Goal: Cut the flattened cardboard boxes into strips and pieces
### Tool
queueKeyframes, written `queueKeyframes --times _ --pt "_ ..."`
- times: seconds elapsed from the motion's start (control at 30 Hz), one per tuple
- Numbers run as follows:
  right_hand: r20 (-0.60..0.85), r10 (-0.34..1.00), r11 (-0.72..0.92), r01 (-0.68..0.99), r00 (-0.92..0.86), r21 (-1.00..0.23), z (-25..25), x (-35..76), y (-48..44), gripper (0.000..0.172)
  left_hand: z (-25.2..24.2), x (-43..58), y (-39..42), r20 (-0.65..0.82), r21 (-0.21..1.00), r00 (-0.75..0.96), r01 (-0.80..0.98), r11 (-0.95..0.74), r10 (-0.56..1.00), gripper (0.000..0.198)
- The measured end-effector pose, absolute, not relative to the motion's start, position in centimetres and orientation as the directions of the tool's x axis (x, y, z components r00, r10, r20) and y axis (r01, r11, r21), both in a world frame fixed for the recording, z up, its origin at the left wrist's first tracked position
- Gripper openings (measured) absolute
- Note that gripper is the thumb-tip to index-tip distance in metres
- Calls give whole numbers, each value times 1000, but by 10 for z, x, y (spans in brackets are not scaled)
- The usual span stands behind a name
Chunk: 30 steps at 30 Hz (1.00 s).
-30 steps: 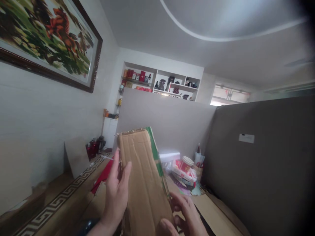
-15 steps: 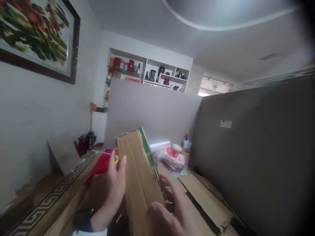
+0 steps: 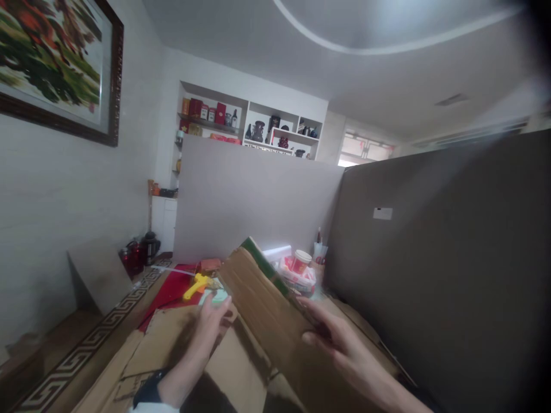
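A long folded piece of cardboard [image 3: 262,304] with a green strip along its far edge stands tilted in front of me, leaning right. My right hand [image 3: 333,335] grips its right edge, thumb on the near face and fingers over the side. Beside the left edge is my left hand [image 3: 210,324], thumb and forefinger apart; its lower fingers are partly hidden close to the cardboard. Just beyond the left hand lies a yellow hot glue gun-like tool [image 3: 198,285] on a red cloth [image 3: 166,295]. More flat cardboard [image 3: 235,361] spreads beneath both hands.
A basket [image 3: 297,275] with a red-and-white tub [image 3: 302,261] stands at the back, near a holder with pens [image 3: 319,255]. Grey panels [image 3: 258,201] close off the back and right. Dark red flasks [image 3: 133,255] stand at left by the wall.
The cardboard piece has tilted over to the right and lower, with my right hand moving right along with it. My left hand has come away from its face, and the yellow tool now shows fully.
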State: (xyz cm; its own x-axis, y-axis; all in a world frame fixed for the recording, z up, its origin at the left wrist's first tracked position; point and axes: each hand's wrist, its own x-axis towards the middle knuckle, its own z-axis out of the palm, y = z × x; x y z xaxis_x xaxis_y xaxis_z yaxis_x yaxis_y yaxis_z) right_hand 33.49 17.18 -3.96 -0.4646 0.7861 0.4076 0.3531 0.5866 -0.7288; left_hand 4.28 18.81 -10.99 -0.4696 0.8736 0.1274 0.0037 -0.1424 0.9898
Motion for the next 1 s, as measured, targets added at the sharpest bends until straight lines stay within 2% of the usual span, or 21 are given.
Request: queueKeyframes --times 0.07,0.13,0.2,0.27,0.33,0.43,0.53,0.67,0.83,1.0 --pt "429 779 609 385 -458 -694 -32 348 179 51 -99 38 184 169 983 -524 23 -184 835 85" --pt "415 791 591 385 -451 -708 -27 359 187 48 -80 30 177 277 954 -549 60 -293 788 89" --pt "397 800 574 380 -450 -726 -27 366 193 46 -59 22 167 384 914 -508 95 -394 771 85" --pt "391 808 562 381 -440 -734 -32 368 196 44 -43 15 158 434 897 -427 125 -423 793 75" --pt "402 812 561 376 -424 -737 -42 365 197 44 -35 10 154 441 898 -374 174 -405 816 65" --pt "407 800 572 353 -442 -741 -54 355 198 44 -35 3 156 445 892 -394 274 -360 804 57" --pt "401 786 580 336 -472 -742 -58 344 199 44 -39 -4 158 408 902 -387 311 -299 827 54" --pt "395 792 571 337 -466 -748 -53 332 203 43 -43 -4 157 315 932 -280 270 -241 907 51" --pt "348 778 550 299 -523 -780 -55 322 209 39 -47 -6 153 202 974 -144 136 -183 969 55" --pt "321 805 530 360 -499 -768 -64 326 215 49 -44 -5 149 122 992 -29 21 -122 992 61"
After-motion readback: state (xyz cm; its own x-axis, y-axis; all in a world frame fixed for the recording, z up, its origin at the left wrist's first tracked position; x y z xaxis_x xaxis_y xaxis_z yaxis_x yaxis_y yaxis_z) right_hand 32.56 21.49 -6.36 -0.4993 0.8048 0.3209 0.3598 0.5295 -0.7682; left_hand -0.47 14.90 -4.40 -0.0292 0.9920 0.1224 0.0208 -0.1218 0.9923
